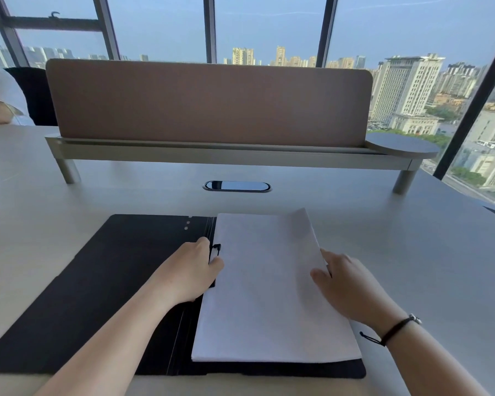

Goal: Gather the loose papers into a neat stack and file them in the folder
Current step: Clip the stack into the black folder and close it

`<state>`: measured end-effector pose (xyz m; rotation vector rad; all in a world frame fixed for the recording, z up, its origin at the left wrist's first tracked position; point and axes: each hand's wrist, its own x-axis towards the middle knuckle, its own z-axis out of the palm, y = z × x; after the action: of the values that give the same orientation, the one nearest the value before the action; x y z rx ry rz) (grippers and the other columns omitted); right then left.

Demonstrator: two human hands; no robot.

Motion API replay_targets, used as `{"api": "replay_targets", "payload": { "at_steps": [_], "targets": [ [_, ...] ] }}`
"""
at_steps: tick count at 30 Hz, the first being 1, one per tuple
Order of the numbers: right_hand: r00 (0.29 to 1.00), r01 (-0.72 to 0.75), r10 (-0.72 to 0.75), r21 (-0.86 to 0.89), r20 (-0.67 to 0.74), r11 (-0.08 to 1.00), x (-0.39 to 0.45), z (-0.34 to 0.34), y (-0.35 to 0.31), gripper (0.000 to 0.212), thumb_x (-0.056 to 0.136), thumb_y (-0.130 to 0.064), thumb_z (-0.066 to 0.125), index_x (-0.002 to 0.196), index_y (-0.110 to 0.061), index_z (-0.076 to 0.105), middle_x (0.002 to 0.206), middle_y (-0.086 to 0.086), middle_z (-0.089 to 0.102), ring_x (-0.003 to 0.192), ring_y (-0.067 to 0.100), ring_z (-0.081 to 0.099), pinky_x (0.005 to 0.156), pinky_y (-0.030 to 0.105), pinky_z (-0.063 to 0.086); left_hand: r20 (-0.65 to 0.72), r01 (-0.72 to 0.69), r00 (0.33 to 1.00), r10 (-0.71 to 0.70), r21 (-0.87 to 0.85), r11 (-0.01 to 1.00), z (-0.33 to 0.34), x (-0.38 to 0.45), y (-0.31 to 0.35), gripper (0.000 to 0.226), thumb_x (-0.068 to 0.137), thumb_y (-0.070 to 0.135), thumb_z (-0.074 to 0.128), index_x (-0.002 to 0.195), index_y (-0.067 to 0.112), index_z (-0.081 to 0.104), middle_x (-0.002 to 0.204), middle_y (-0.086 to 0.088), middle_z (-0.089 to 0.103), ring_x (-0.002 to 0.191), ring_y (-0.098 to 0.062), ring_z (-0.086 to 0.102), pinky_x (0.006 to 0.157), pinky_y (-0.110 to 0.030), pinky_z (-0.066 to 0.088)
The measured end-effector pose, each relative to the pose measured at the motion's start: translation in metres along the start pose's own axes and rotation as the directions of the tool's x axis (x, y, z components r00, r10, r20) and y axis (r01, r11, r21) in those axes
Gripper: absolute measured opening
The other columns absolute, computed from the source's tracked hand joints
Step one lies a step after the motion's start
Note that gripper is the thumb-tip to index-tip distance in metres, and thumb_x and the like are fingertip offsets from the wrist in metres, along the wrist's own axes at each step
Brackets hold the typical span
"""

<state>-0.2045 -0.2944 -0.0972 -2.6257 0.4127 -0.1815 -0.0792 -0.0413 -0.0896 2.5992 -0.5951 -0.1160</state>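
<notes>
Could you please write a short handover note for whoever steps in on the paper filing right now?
Left hand: at the folder's spine, fingers on the black clip at the stack's left edge.
Right hand: grip on the stack's right edge, sheets slightly lifted.
Paper stack: gathered, lying on the right half of the open black folder on the desk.
Done: papers stacked and placed.
Left: secure the stack under the clip, close the folder.
</notes>
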Motion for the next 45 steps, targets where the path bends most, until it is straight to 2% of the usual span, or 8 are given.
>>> {"api": "replay_targets", "payload": {
  "at_steps": [13,16,20,25,30,38,41,45],
  "targets": [
    [0.993,-0.059,0.015,-0.393,-0.114,0.918,-0.015,-0.005,-0.009,0.054,0.089,-0.075,0.039,0.102,-0.027,0.059,0.104,-0.002,0.061,0.108,0.026,0.063,0.073,0.035,0.045,-0.106,-0.003,0.994,0.007,0.032,0.999,0.009,-0.002,-0.002,0.033,0.09,0.039,0.055,0.085,0.008,0.046,0.061,-0.001,0.051,0.046,-0.015,0.037,0.042,-0.025,0.028],
    [1.0,0.014,-0.014,-0.403,0.003,0.915,-0.025,-0.003,-0.021,0.092,0.079,-0.089,0.025,0.152,-0.035,0.032,0.157,0.001,0.037,0.146,0.024,0.035,0.113,0.038,0.035,-0.15,0.004,0.989,0.007,0.073,0.997,0.014,-0.001,-0.002,0.032,0.091,0.04,0.053,0.084,0.01,0.045,0.06,0.001,0.051,0.046,-0.016,0.038,0.042,-0.027,0.027],
    [0.966,0.096,-0.009,-0.326,0.259,0.941,-0.026,0.021,-0.028,0.112,0.059,-0.09,-0.005,0.16,-0.039,-0.006,0.172,0.005,-0.008,0.158,0.024,-0.011,0.126,0.047,0.0,-0.228,0.051,0.974,-0.013,0.163,0.985,0.027,0.002,-0.009,0.034,0.09,0.051,0.042,0.084,0.018,0.043,0.079,0.001,0.065,0.062,-0.021,0.056,0.051,-0.03,0.038],
    [0.974,0.075,-0.002,-0.314,0.228,0.947,-0.019,0.027,-0.024,0.111,0.059,-0.091,-0.005,0.159,-0.043,-0.005,0.172,0.003,-0.011,0.157,0.023,-0.014,0.126,0.048,-0.005,-0.332,0.06,0.943,-0.014,0.128,0.99,0.027,-0.001,-0.011,0.042,0.093,0.06,0.038,0.083,0.024,0.057,0.086,0.007,0.065,0.074,-0.02,0.063,0.066,-0.033,0.051],
    [0.981,0.091,-0.034,-0.301,0.189,0.949,-0.019,0.027,-0.022,0.102,0.062,-0.092,-0.001,0.156,-0.051,0.007,0.172,-0.001,0.001,0.158,0.021,-0.006,0.126,0.047,0.0,-0.39,-0.011,0.917,-0.083,-0.233,0.972,-0.008,-0.018,-0.04,0.028,0.092,0.053,0.054,0.093,0.032,0.072,0.089,0.018,0.071,0.087,-0.005,0.065,0.074,-0.03,0.054],
    [0.962,0.24,-0.268,-0.323,-0.045,0.915,-0.044,0.04,-0.036,0.047,0.092,-0.071,0.033,0.112,-0.047,0.069,0.124,-0.015,0.072,0.115,0.011,0.068,0.102,0.038,0.05,-0.326,0.608,0.759,-0.564,0.042,0.793,-0.048,-0.051,-0.145,0.073,0.084,0.072,0.041,0.138,0.025,0.052,0.139,-0.01,0.055,0.129,-0.039,0.042,0.105,-0.046,0.037],
    [0.945,0.293,-0.324,-0.317,-0.048,0.902,-0.058,0.052,-0.056,0.054,0.098,-0.067,0.022,0.116,-0.042,0.065,0.129,-0.014,0.068,0.12,0.014,0.065,0.098,0.037,0.053,-0.358,0.6,0.76,-0.543,0.065,0.797,-0.048,-0.058,-0.143,0.074,0.084,0.07,0.043,0.141,0.022,0.048,0.143,-0.01,0.052,0.134,-0.036,0.038,0.108,-0.046,0.035],
    [0.964,0.267,-0.264,-0.252,0.045,0.93,-0.062,0.054,-0.078,0.045,0.104,-0.054,0.028,0.14,-0.037,0.048,0.155,-0.014,0.041,0.148,0.014,0.032,0.119,0.038,0.022,-0.352,0.574,0.769,-0.534,0.011,0.819,-0.046,-0.057,-0.137,0.07,0.083,0.065,0.05,0.138,0.023,0.05,0.137,-0.01,0.056,0.131,-0.034,0.039,0.106,-0.045,0.036]
  ]
}}
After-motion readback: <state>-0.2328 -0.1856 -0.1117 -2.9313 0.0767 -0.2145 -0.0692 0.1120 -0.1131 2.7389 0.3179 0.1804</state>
